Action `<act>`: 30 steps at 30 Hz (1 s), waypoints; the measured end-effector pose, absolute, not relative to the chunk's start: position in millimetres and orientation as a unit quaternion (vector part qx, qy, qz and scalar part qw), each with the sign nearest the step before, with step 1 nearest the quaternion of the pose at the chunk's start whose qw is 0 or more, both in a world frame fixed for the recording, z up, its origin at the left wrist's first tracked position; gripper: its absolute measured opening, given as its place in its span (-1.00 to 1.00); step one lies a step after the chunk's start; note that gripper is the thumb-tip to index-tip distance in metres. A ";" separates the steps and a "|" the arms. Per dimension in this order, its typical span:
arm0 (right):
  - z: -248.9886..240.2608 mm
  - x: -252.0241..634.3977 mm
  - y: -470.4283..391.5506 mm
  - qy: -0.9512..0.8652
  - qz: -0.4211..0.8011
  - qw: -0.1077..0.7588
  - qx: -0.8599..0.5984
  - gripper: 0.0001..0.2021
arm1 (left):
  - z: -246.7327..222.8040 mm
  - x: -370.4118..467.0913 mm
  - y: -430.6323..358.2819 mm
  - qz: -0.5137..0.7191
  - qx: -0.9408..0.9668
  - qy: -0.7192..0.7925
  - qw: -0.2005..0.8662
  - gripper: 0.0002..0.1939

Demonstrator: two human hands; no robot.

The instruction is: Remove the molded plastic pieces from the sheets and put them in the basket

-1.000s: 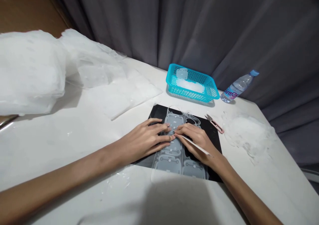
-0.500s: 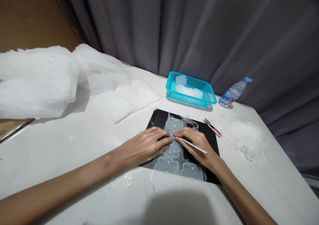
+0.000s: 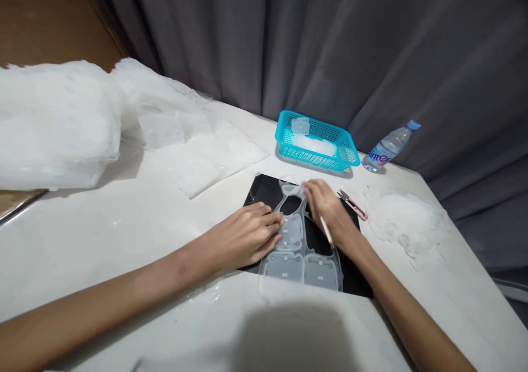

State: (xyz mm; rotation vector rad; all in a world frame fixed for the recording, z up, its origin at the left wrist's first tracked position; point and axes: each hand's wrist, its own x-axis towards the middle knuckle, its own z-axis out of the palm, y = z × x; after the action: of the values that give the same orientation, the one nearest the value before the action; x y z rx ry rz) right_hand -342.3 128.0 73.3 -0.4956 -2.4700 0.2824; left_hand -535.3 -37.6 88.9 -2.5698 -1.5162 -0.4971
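A translucent molded sheet [image 3: 284, 265] with rounded rectangular panels lies over a black mat [image 3: 261, 188]. My left hand [image 3: 258, 233] rests on the sheet's left side, fingers bent and pressing near a panel. At the sheet's upper right, my right hand [image 3: 328, 212] has its fingers closed, with a thin white stick-like tool [image 3: 326, 231] held in it and pointing back toward the wrist. Its fingertips touch the top part of the sheet, where an opening shows the black mat. Whether they also pinch a loose piece is too blurred to tell.
Behind the mat stands a turquoise basket [image 3: 315, 160] with translucent pieces inside. A water bottle [image 3: 388, 148], pink-handled snips [image 3: 352, 205] and a pile of clear scraps [image 3: 412, 223] are at the right. White plastic bags [image 3: 58, 125] lie at the left.
My right hand has moved up and away from my left hand, with the white tool turned steeper. A panel that was in the sheet's upper part no longer shows there, leaving an opening.
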 end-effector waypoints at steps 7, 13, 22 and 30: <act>114.8 -326.3 182.4 -0.876 0.143 0.368 -0.276 -0.75 | 90.3 -545.2 -33.3 -0.225 -0.788 -0.562 -0.112 -0.74; 148.8 -333.0 118.4 -0.907 0.348 0.164 -0.170 -0.79 | 88.8 -547.7 -15.7 -0.389 -0.574 -0.613 -0.379 -0.45; 139.1 -333.5 118.6 -0.921 0.299 0.173 -0.181 -0.59 | 94.0 -542.3 -18.0 -0.430 -0.550 -0.598 -0.395 -0.68; 110.3 -356.4 106.4 -0.895 0.388 0.163 -0.149 -0.67 | 84.7 -547.6 -15.9 -0.443 -0.554 -0.594 -0.379 -0.70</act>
State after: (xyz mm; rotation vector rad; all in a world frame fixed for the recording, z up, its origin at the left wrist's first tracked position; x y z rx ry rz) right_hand -356.4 106.4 110.3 -0.4237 -2.5537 1.1062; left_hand -547.6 -15.9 84.7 -2.3465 -2.5168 -1.8779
